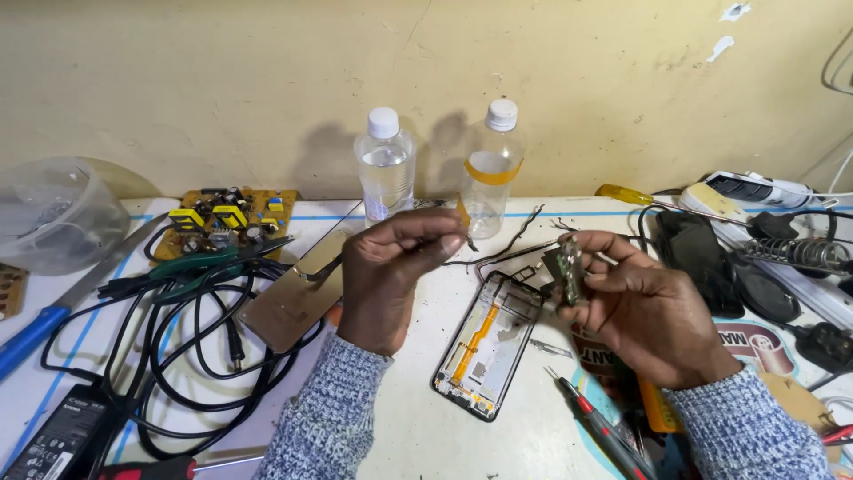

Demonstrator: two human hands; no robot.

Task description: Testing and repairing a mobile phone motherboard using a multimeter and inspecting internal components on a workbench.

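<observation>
My left hand [391,276] is raised over the table, its fingers pinched on thin metal tweezers [462,238] whose tip points right. My right hand [644,307] holds a small green circuit board [569,271] upright between thumb and fingers, a short way right of the tweezer tip. Below and between the hands an opened phone frame [489,342] with an orange ribbon cable lies flat on the white table [418,436]. A brown phone back panel [293,302] lies to the left of my left hand.
Two clear plastic bottles [385,164] [491,169] stand by the wall. Black cables [191,356], a power adapter [58,436], a yellow circuit board [227,218] and a blue-handled knife [35,333] fill the left. A soldering iron stand [795,253], power strip [755,188] and screwdrivers [595,418] lie right.
</observation>
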